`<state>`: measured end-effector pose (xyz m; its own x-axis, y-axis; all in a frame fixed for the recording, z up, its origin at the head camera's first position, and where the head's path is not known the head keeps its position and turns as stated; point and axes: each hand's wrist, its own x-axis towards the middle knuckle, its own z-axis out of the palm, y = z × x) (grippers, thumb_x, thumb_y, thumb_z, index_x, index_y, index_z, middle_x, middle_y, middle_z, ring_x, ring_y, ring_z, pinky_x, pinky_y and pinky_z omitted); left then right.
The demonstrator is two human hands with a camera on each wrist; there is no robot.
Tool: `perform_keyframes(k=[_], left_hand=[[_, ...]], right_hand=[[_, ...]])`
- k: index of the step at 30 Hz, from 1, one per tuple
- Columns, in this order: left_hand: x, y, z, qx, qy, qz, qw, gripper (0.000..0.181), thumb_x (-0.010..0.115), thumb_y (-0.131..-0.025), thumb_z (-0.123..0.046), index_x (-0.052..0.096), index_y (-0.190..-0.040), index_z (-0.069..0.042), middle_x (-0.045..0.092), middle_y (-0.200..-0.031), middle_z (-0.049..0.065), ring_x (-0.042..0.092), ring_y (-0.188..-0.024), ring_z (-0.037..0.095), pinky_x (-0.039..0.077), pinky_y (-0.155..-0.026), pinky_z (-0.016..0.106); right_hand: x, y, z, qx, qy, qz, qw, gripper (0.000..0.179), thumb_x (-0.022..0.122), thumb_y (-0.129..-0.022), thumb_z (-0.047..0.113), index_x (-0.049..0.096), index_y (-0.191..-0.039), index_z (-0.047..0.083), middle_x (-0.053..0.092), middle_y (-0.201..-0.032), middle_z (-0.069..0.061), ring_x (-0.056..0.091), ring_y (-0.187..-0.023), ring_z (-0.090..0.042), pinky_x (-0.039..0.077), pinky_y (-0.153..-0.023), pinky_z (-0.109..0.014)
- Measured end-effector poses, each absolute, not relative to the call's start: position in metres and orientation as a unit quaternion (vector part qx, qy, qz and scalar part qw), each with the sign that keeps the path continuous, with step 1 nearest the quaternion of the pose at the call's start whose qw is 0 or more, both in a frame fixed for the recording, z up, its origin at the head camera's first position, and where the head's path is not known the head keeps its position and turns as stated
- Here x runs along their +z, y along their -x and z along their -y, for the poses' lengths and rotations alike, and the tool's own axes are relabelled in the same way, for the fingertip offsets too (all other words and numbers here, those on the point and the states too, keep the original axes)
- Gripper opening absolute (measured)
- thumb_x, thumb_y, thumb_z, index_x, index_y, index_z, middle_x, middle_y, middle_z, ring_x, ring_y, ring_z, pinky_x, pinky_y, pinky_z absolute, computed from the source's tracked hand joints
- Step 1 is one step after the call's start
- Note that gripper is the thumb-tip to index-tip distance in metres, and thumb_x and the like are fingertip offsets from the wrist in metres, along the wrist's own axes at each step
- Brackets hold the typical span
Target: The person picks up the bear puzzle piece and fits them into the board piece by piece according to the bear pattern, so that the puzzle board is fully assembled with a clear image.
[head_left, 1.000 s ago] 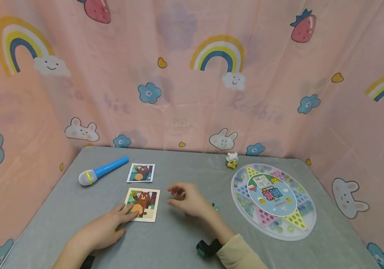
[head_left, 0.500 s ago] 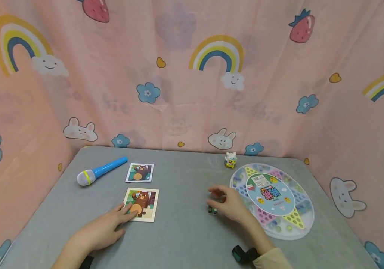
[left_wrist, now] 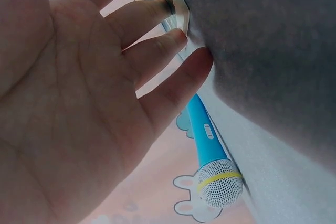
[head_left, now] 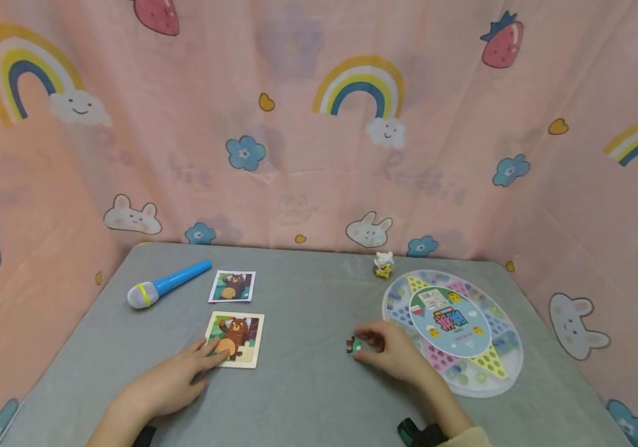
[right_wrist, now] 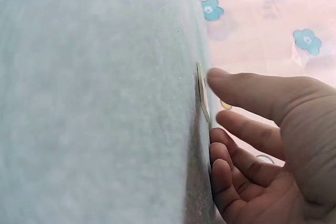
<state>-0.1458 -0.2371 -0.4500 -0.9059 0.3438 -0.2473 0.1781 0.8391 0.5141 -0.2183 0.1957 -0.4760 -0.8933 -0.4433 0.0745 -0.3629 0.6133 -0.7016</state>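
In the head view, the fingers of my left hand [head_left: 170, 379] lie outstretched on the lower left of a bear puzzle board [head_left: 249, 357]. The left wrist view shows those fingertips at the board's edge [left_wrist: 182, 17]. My right hand [head_left: 399, 354] is low over the table, thumb and forefinger at opposite edges of a small green and brown puzzle piece [head_left: 352, 346]. From the right wrist, the piece [right_wrist: 202, 95] appears thin and flat on the table between thumb and forefinger, with the other fingers curled. A matching bear picture card [head_left: 232, 287] lies behind the board.
A blue toy microphone [head_left: 182, 277] lies at the back left. To the right is a round Chinese checkers board [head_left: 447, 323], partly behind my right hand. A small white and yellow figurine [head_left: 384, 265] stands near the table's back edge, before a pink printed curtain [head_left: 296, 186].
My right hand has moved right from beside the bear board to the loose piece, and thumb and forefinger have come to its edges. The piece looks turned. My left hand stays put.
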Motion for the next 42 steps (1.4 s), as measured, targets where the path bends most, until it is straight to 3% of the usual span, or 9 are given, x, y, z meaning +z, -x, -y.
perform_keyframes(k=[7,17,42], left_hand=[[-0.449,0.149,0.235,0.247,-0.137,-0.942,0.179,0.051,0.073,-0.099,-0.009,0.064,-0.149,-0.013,0.042,-0.166,0.020,0.032,-0.153,0.054,0.035,-0.114,0.073],[-0.454,0.147,0.237,0.248,-0.142,-0.943,0.170,0.053,0.073,-0.098,-0.009,0.062,-0.150,-0.013,0.042,-0.167,0.019,0.033,-0.152,0.054,0.036,-0.114,0.072],[-0.452,0.146,0.238,0.254,-0.139,-0.943,0.167,0.049,0.073,-0.098,-0.008,0.065,-0.147,-0.011,0.044,-0.165,0.020,0.033,-0.153,0.053,0.036,-0.115,0.072]], right_hand=[[-0.481,0.216,-0.199,-0.343,0.240,-0.908,0.039,0.037,0.089,-0.088,0.026,0.076,-0.118,0.011,0.063,-0.099,0.004,0.052,-0.082,-0.007,0.047,-0.069,-0.024],[-0.482,0.218,-0.199,-0.341,0.242,-0.908,0.031,0.022,0.087,-0.090,0.022,0.078,-0.109,0.014,0.063,-0.100,0.003,0.051,-0.081,-0.006,0.047,-0.068,-0.023],[-0.484,0.214,-0.198,-0.337,0.268,-0.902,0.030,0.020,0.078,-0.099,0.024,0.072,-0.114,0.012,0.059,-0.100,0.003,0.050,-0.082,-0.006,0.046,-0.069,-0.024]])
